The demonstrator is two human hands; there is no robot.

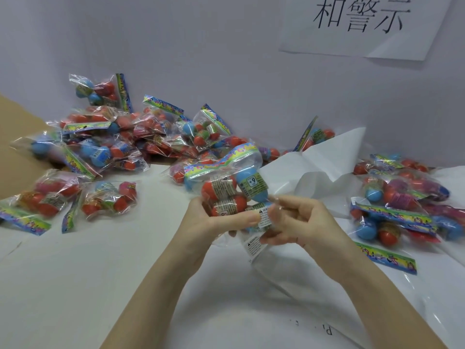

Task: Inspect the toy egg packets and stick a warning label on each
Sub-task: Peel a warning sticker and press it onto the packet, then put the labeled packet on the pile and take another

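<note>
Left hand [201, 220] grips a toy egg packet [226, 187] held up over the tabletop [125, 260]. Right hand [297, 222] pinches a warning label [264, 217] against its lower edge. More packets [100, 137] piled behind.

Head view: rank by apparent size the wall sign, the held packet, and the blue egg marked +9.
1. Wall sign, largest though cut off by the frame edge.
2. Held packet, gripped by both hands, nearer the camera.
3. Blue egg, inside that packet, smallest.

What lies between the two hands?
In the head view, the held packet and a warning label lie between the left hand and right hand.
</note>
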